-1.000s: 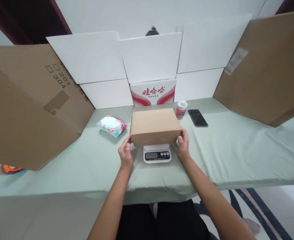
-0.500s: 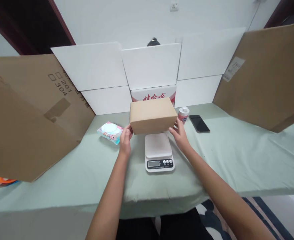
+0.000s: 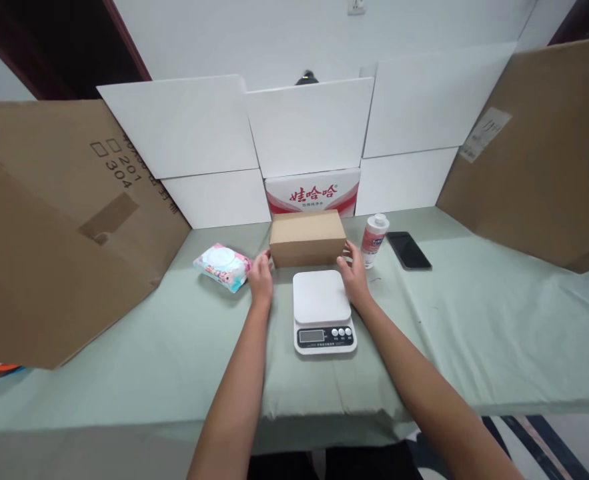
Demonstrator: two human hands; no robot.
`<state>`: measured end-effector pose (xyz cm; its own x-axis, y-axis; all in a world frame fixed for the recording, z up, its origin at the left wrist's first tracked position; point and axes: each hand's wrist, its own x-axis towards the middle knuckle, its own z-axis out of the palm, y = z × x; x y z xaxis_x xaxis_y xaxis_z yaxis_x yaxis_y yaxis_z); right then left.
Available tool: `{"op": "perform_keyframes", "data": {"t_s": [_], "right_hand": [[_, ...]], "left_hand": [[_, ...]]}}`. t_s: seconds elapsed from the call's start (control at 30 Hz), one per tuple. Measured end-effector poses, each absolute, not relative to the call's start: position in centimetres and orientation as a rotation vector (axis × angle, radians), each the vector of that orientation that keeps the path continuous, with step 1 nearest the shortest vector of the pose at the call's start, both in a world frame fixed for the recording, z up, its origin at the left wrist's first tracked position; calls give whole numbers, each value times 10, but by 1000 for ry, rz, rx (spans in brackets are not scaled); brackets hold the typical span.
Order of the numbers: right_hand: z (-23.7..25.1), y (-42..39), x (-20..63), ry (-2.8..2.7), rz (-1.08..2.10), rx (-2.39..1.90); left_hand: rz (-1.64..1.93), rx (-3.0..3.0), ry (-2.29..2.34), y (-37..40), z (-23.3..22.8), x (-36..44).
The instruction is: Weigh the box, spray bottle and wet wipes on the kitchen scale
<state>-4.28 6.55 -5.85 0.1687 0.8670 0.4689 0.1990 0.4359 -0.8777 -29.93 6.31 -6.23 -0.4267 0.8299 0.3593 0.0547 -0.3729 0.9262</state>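
Observation:
A small brown cardboard box (image 3: 307,252) sits on the cloth just behind a white kitchen scale (image 3: 321,297), in front of the red-lettered carton. My left hand (image 3: 261,279) grips the box's left end, its fingertips partly hidden at the corner. At the right end, my right hand (image 3: 353,275) holds the box with thumb and fingers against the side. The scale's plate carries nothing, and its display looks blank. A pack of wipes (image 3: 224,267) lies to the left of my left hand. Close to my right hand stands a white-and-pink bottle (image 3: 374,240).
A dark phone (image 3: 409,251) lies right of the bottle. White panels (image 3: 309,127) and a red-lettered carton (image 3: 313,190) stand along the back. Large cardboard sheets flank the table on the left (image 3: 49,233) and right (image 3: 539,160). Green cloth (image 3: 214,360) covers the table.
The cardboard box has come down from above the back of the scale onto the cloth behind it, both my hands lowering with it. The view has shifted slightly.

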Motion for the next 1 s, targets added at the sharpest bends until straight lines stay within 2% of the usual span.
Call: {"op": "perform_keyframes", "data": {"t_s": [0.2, 0.53, 0.73, 0.9, 1.0], "right_hand": [[-51, 62, -41, -1367, 633, -1111], [-56, 74, -46, -1300, 1075, -914], [-59, 82, -44, -1295, 1214, -892], [-49, 81, -41, -1368, 1158, -871], [-31, 63, -41, -1479, 804, -850]], "left_hand": [[1844, 1131, 1501, 52, -53, -289], [1653, 1399, 1508, 64, -59, -290], [1498, 1469, 1529, 71, -58, -289], [1429, 1529, 1528, 71, -55, -288], [1411, 1523, 1528, 72, -54, -289]]}}
